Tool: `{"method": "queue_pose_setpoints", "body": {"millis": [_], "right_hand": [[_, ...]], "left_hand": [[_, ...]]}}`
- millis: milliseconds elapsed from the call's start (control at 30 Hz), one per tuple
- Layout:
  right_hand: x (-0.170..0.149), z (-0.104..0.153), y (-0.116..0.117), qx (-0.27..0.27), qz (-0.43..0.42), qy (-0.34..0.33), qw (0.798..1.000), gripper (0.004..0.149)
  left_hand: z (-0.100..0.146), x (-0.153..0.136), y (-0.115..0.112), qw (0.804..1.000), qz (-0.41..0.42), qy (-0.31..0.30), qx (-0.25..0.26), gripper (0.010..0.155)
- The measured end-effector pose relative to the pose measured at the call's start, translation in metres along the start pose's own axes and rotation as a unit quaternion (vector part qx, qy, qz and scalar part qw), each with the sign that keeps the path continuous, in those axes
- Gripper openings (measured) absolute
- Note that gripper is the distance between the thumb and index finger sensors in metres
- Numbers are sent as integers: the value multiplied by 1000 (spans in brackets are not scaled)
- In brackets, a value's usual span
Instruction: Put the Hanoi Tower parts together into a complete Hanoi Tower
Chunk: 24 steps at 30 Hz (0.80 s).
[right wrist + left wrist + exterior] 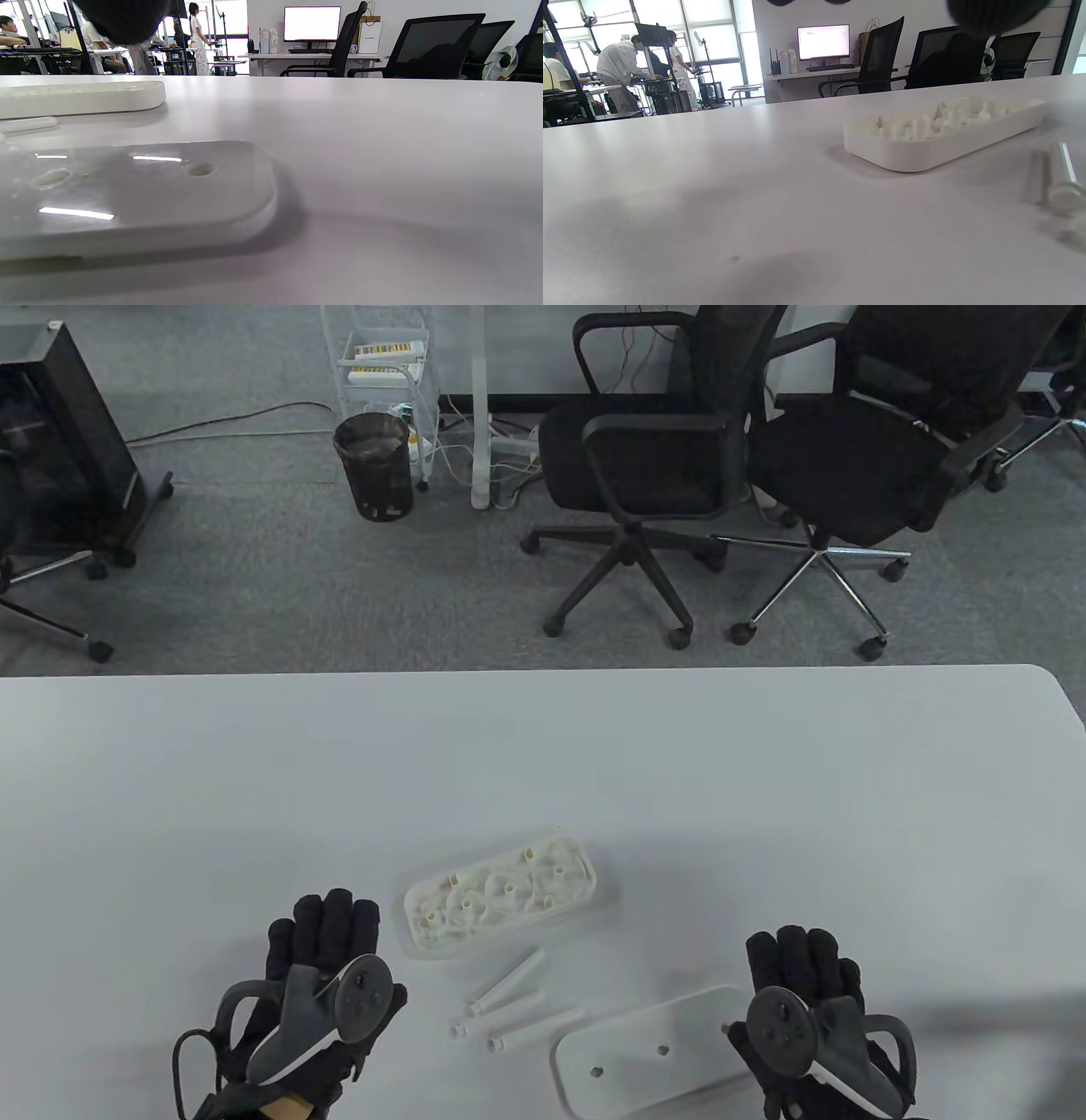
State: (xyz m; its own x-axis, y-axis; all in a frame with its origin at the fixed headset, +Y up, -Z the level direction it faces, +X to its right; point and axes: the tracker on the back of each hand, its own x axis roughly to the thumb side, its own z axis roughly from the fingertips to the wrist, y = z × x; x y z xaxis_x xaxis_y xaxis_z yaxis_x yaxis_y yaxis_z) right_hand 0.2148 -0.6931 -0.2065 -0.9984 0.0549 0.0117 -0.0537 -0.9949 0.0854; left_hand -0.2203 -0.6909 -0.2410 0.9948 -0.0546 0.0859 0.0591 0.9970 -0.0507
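Lying apart: white base plate (645,1060), three pegs (507,994), tray (501,895).

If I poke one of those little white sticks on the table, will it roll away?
Probably. The white pegs are round and lie flat on the smooth table, so a sideways poke would likely roll one. They look stiff and light, like plastic.

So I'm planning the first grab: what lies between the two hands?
In the table view, three white pegs lie loose between the left hand and right hand, with the base plate reaching up to the right hand.
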Motion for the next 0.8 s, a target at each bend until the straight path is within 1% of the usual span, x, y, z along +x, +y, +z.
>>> {"method": "queue_pose_setpoints", "body": {"millis": [100, 200, 433, 533, 600, 667, 800], "right_hand": [[-1, -1, 0, 2, -3, -2, 1000, 90], [-2, -2, 2, 3, -4, -1, 1000, 90], [-4, -4, 2, 4, -15, -3, 1000, 90], [-4, -3, 0, 2, -22, -7, 1000, 90], [-5, -3, -1, -1, -28, -9, 1000, 90], [-6, -3, -2, -3, -33, -10, 999, 90], [-6, -3, -1, 0, -36, -13, 999, 90]], "left_hand": [[0, 0, 6, 1000, 27, -5, 9, 94], [-1, 1, 16, 997, 72, -10, 15, 94], [-15, 14, 59, 988, 144, -35, 42, 93], [-24, 22, 69, 983, 171, -48, 49, 93], [-32, 28, 71, 982, 175, -54, 50, 93], [-44, 35, 66, 983, 172, -58, 41, 93], [-65, 48, 46, 985, 165, -60, -1, 95]]}}
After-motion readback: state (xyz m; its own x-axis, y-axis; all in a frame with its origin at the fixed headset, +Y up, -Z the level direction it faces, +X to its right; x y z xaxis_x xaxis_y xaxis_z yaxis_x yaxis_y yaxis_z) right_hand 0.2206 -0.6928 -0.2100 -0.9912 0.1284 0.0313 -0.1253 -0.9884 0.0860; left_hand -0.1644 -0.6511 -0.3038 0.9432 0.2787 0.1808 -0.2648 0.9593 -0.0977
